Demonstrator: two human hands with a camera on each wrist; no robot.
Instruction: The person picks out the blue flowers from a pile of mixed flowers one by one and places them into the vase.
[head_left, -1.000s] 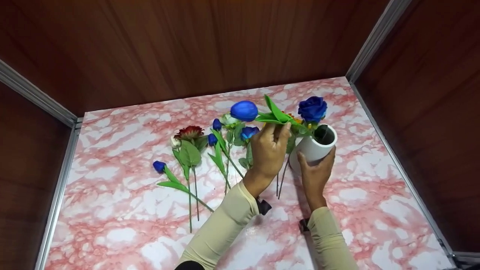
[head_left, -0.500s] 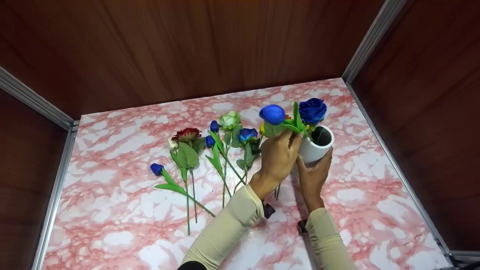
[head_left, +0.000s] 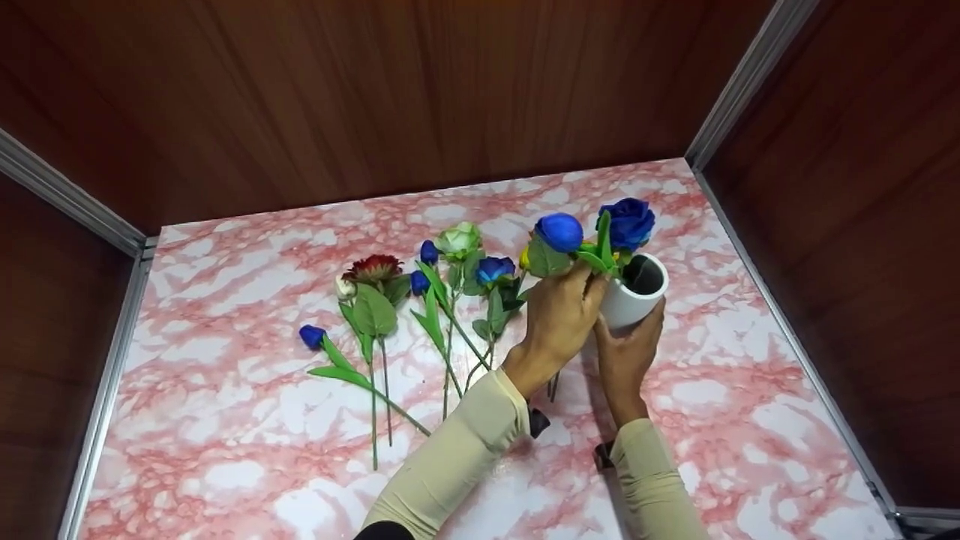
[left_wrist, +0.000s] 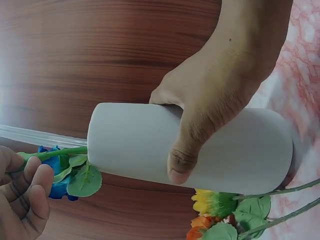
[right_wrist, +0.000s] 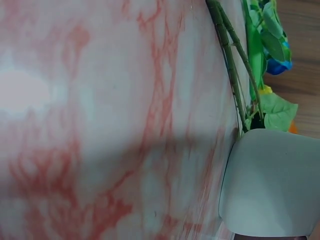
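Observation:
My left hand pinches the green stem of a large blue tulip at its leaves. In the left wrist view this stem meets the rim of a white vase. My right hand grips the vase around its side, thumb across the near face. A blue rose rises from the vase mouth, its green leaf at the rim. In the right wrist view only the vase's lower part shows, near the tabletop, and the right hand is out of sight. The tulip stem's lower end is hidden.
Several artificial flowers lie left of the vase: a red flower, a pale green flower, a blue flower and small blue tulips. Yellow and orange flowers lie beside the vase. Wooden panels enclose the marbled table.
My left hand has moved right with the blue tulip, bringing its leaves beside the vase mouth. My right hand keeps hold of the vase, which stands more upright.

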